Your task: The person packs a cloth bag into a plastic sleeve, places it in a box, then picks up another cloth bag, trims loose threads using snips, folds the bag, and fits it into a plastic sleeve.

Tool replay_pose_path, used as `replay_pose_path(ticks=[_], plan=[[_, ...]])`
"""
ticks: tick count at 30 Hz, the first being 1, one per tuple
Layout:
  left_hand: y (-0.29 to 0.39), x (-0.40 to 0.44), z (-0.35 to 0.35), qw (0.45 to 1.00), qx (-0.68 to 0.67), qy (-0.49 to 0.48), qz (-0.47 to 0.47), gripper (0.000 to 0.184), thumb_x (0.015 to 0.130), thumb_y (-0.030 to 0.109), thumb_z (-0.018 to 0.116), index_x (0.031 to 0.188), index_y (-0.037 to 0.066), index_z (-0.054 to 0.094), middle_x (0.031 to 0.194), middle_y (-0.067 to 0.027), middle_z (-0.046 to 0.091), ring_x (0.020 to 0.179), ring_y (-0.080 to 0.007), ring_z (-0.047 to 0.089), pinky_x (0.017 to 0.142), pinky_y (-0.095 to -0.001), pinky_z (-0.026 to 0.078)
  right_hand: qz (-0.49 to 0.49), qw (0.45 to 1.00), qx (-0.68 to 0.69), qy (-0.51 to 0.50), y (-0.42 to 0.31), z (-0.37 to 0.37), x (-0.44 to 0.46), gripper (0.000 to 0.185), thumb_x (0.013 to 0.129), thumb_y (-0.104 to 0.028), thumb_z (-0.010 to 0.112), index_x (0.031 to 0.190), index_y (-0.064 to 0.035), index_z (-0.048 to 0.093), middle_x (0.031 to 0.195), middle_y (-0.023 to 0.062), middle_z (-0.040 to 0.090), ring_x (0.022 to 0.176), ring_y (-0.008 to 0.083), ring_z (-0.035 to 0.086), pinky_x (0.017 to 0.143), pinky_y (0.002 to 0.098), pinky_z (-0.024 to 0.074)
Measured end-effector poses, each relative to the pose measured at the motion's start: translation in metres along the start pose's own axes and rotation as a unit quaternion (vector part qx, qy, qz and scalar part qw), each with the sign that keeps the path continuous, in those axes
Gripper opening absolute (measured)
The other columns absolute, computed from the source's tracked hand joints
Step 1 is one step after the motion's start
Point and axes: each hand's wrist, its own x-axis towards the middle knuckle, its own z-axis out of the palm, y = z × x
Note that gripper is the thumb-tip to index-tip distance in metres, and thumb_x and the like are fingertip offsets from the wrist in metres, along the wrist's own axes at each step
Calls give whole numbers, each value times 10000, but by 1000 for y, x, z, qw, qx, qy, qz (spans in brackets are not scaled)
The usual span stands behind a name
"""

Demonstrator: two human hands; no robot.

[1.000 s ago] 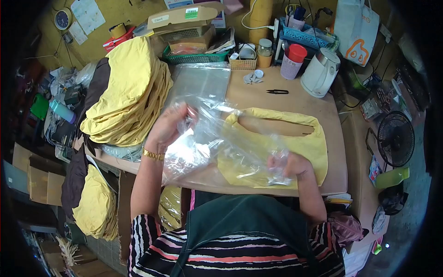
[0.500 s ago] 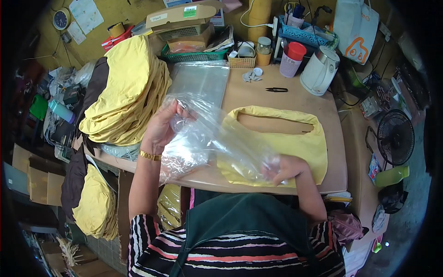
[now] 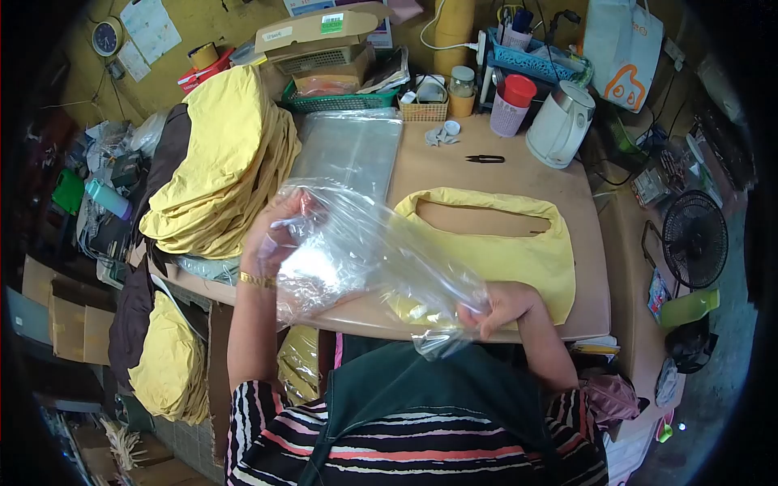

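A clear plastic bag [image 3: 389, 251] stretches between my two hands, slanting over the table's front part. Its upper left end is at my left hand [image 3: 278, 229], where the fingers are closed on it and partly seen through shiny film. My right hand [image 3: 504, 308] pinches the lower right end, with a crumpled bit of film hanging below the fingers. Beneath and beyond the right hand lies a flat yellow fabric bag [image 3: 531, 267] with a wide handle opening; the film covers its left edge. A stack of flat clear plastic bags [image 3: 352, 150] lies behind the left hand.
Folded yellow fabric bags [image 3: 215, 162] are piled at the left of the table [image 3: 433, 174]. Small black thread snips [image 3: 485, 159] lie near the back, beside a white electric kettle [image 3: 559, 125]. Baskets line the wall. A black fan [image 3: 694, 239] stands at the right.
The plastic bag has opened out wider and hangs lower. My left hand has moved slightly down and left; my right hand has shifted slightly, still gripping its end.
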Motion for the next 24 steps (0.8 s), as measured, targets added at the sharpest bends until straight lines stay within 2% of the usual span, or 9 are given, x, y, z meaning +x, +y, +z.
replay_pose_path(ticks=[3, 5, 7, 10, 13, 17, 19, 21, 24], plan=[[9, -15, -1, 936, -193, -232, -181, 129, 915, 123, 582, 973, 7, 583, 794, -71, 614, 636, -136, 593, 611, -265, 514, -32, 980, -141, -135, -9, -8, -5, 266, 848, -274, 680, 980, -45, 649, 900, 71, 672, 698, 209, 621, 589, 344, 473], [-3, -18, -7, 915, -225, -246, -227, 191, 881, 115, 634, 1019, -1, 573, 856, -128, 637, 761, -159, 637, 705, -275, 525, -166, 892, 172, 384, -40, 5, 0, 342, 895, -404, 592, 929, -66, 635, 769, 44, 603, 683, 191, 599, 537, 368, 450], [-17, -17, 2, 788, 327, -521, -20, 338, 859, 89, 655, 1150, -47, 550, 930, -114, 659, 887, -178, 648, 772, -283, 524, -210, 708, 309, 599, -42, 0, -3, 401, 919, -469, 547, 903, -76, 628, 704, 31, 568, 675, 181, 589, 512, 381, 439], [-7, -12, -42, 833, 420, -329, -146, 338, 861, 94, 656, 1142, -68, 558, 900, -79, 657, 891, -175, 644, 827, -318, 509, -340, 805, 486, 1, -10, -30, -26, 629, 878, -581, 540, 1175, -27, 574, 908, 105, 659, 791, 239, 631, 682, 370, 519], [11, -13, -36, 978, 77, -189, 49, 443, 860, 294, 691, 1116, -53, 590, 880, -114, 660, 830, -202, 637, 786, -391, 506, -130, 897, 416, 75, -9, -15, -35, 563, 852, -502, 625, 1130, -15, 579, 883, 102, 664, 818, 213, 622, 713, 349, 506], [14, -26, -12, 925, -105, -362, -47, 505, 869, 324, 674, 1173, -61, 554, 886, -138, 648, 825, -208, 635, 778, -386, 519, 134, 974, -129, -127, -15, -32, -29, 593, 695, -238, 791, 1173, 25, 558, 860, 123, 671, 771, 209, 651, 742, 343, 520], [19, -45, -11, 953, 37, -286, -90, 549, 864, 331, 680, 1207, -70, 527, 902, -150, 642, 834, -215, 628, 775, -377, 517, -63, 968, 223, 95, 11, -39, -63, 546, 747, -301, 775, 1158, 6, 586, 980, 153, 665, 895, 278, 647, 804, 407, 524], [22, -51, -41, 891, 305, -293, -163, 632, 734, 215, 806, 1234, -37, 514, 1124, -203, 616, 1021, -330, 631, 865, -416, 522, -209, 906, 347, 124, 31, -65, -99, 543, 755, -342, 773, 1142, -4, 598, 1014, 159, 655, 922, 291, 641, 815, 434, 528], [18, -22, -17, 641, 394, -653, -90, 551, 789, 95, 749, 1262, -30, 494, 1214, -172, 578, 1031, -294, 616, 902, -391, 486, -247, 948, 125, 157, 18, -105, -124, 589, 778, -452, 744, 1125, -3, 586, 905, 116, 661, 785, 231, 647, 697, 383, 547]])
